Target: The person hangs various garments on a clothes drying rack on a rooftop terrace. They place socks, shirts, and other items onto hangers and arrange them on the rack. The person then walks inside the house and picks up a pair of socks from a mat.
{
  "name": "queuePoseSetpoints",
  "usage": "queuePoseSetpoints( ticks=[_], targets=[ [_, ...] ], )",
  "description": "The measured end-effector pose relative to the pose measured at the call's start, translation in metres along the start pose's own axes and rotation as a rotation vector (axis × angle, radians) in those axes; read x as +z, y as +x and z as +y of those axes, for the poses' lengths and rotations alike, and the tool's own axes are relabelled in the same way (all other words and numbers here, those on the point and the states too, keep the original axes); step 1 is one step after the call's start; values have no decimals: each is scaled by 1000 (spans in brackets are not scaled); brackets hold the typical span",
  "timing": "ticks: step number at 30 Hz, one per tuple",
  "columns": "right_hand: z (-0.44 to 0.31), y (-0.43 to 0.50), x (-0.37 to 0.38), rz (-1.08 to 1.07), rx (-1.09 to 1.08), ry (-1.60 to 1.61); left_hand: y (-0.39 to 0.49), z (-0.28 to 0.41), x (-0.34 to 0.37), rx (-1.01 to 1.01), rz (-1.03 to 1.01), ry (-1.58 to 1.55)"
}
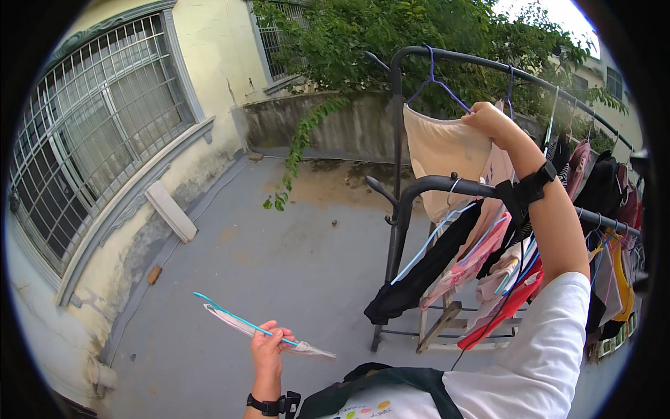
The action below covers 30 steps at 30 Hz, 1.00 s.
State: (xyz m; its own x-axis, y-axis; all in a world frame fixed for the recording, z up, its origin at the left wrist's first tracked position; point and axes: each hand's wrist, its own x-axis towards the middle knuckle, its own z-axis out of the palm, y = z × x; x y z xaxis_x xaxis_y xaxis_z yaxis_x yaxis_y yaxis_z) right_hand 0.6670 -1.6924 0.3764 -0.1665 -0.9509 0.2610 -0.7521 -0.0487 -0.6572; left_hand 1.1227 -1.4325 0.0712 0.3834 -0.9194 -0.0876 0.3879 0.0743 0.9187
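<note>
In my left hand (269, 345) is a light blue clothes hanger (230, 313), and a pale thin cloth (314, 351) hangs along it. My right hand (484, 120) reaches up to the far bar of a dark metal clothes rack (396, 131). Its fingers pinch the right shoulder of a purple wire hanger (431, 78) together with the top corner of a beige garment (445, 149). This garment hangs below the purple hanger, which is hooked on the bar's left end. The near bar of the rack hides part of the garment's lower end.
Black trousers (424, 272), a pink patterned garment (471, 262) and a red garment (502, 309) hang from the near bar. A wooden frame (442, 324) stands beneath. Leafy branches (293, 162) droop over a concrete wall (324, 123). A pale slab (171, 212) leans at the left wall.
</note>
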Motion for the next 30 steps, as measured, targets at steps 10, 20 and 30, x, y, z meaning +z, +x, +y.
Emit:
queuePoseSetpoints(
  ticks=[10, 20, 30],
  targets=[
    [-23, -73, 4, 286, -245, -271, 126, 64, 38, -126, -460, 76],
    [5, -231, 11, 477, -149, 181, 240, 142, 182, -129, -968, 119],
    [39, -421, 20, 909, 306, 9, 268, 147, 354, 10, -1230, 245]
  ],
)
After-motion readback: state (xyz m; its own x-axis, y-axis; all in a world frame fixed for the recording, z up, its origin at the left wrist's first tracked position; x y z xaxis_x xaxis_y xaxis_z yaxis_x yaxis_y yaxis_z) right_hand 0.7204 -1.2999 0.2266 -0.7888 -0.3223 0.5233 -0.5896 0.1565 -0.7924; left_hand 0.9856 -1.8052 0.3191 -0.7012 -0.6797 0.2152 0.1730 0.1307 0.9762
